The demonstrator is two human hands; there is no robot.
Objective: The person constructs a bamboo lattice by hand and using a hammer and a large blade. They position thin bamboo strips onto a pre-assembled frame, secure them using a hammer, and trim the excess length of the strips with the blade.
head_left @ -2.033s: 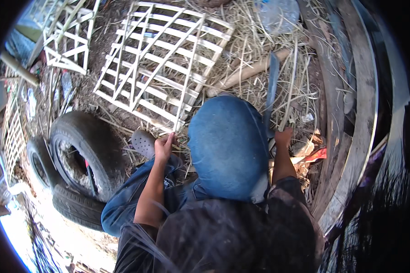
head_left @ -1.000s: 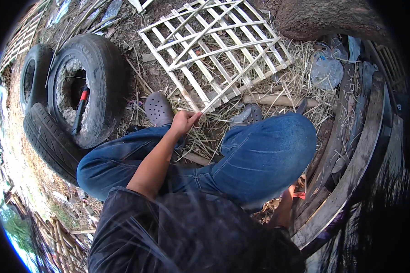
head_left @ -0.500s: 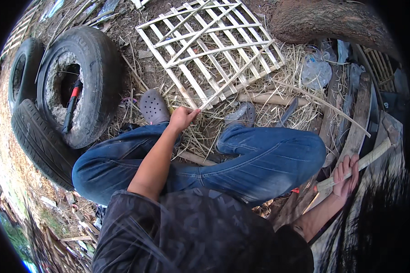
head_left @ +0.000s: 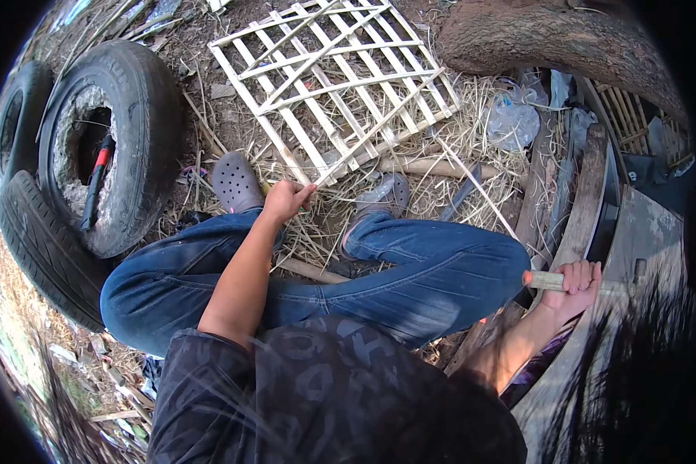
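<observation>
A pale lattice (head_left: 340,85) of crossed wooden or bamboo strips lies on the straw-strewn ground ahead of my feet. My left hand (head_left: 288,201) is closed on its near corner, pinching the end of a thin diagonal strip (head_left: 379,127). Out to the right, my right hand (head_left: 574,284) grips a hammer (head_left: 545,280) by its pale wooden handle, whose butt end is orange. The small dark hammer head (head_left: 639,271) points away to the right, over a grey board (head_left: 642,216).
Old tyres (head_left: 143,131) stand at the left, with a red-and-black tool (head_left: 97,182) in the largest one's hole. A flat blade (head_left: 460,192) lies beyond my right knee, near a thin loose strip (head_left: 479,185). A thick trunk (head_left: 549,39) crosses the far right.
My right hand has swung the hammer from a slanted position to nearly level, its head coming nearer. My left hand keeps its hold at the lattice corner. The whole view has shifted slightly.
</observation>
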